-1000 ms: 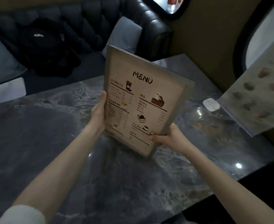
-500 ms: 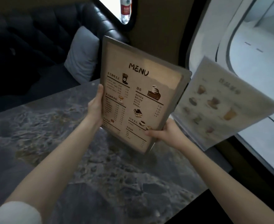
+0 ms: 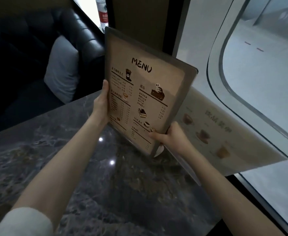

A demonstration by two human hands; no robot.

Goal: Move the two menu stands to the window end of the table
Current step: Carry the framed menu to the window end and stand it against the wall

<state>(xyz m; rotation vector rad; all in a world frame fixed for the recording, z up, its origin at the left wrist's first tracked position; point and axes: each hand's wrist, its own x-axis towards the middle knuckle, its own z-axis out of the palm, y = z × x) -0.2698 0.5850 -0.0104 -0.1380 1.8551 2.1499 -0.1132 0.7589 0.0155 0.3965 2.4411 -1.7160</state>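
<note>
The left hand point(image 3: 101, 103) gripped the menu point(image 3: 145, 92) by its left edge, thumb along the frame, fingers hidden behind. The right hand point(image 3: 171, 137) gripped the lower right corner, thumb pressed across the printed face. Two holds on opposite edges probably served to keep the wide, stiff panel from twisting and to steer its foot down squarely. The menu stood nearly upright, leaning slightly back, its face toward the person. Its lower edge was at or just above the desk point(image 3: 105, 184); whether it touched could not be told. A pale bit showing under the lower corner may have been its base.

Just beside it, toward the window point(image 3: 258, 82), the second menu point(image 3: 224, 133) was tilted, its pale drinks page blurred. It already sat at the window end, partly behind the right hand, with no hand on it. Setting the held one close to it would have put the pair together there, so the task looked nearly done, with only the put-down and release left.

Beyond the desk were a dark sofa point(image 3: 37, 48) with a grey cushion point(image 3: 61, 68), and a bottle point(image 3: 103, 12) on a ledge.
</note>
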